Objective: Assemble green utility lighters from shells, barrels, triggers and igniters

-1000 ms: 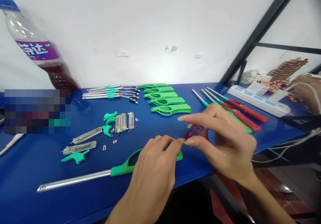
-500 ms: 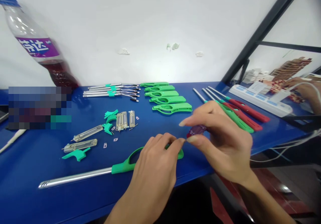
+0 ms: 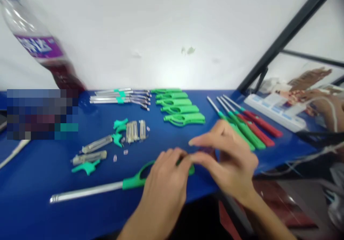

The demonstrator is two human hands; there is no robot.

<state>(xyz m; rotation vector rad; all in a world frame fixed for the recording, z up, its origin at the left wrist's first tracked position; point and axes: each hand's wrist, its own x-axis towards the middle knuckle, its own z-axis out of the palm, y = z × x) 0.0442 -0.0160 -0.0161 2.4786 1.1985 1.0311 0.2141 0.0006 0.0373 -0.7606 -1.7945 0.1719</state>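
Holding the lighter [image 3: 131, 183] to the table [image 3: 29, 204]: left hand [image 3: 168, 175]. Gripping a blurred purple tool [image 3: 207, 149] beside lighter's butt: right hand [image 3: 228, 157]. Right of lighter: assembled lighters [image 3: 249, 135], seemingly done. Behind it: shells [image 3: 188, 119], tubes [image 3: 107, 100], tanks [image 3: 97, 144], triggers [image 3: 88, 167], seemingly unfitted.

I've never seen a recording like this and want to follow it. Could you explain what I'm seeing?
There is no machine: these are a person's own bare hands, seen from a camera on their head looking forward and down. The left hand covers the handle of a long green-handled tool on a blue table. The right hand seems to hold a purple object, mostly hidden. Around them lie green shells, metal rods, clear cases and similar tools with red or green handles.
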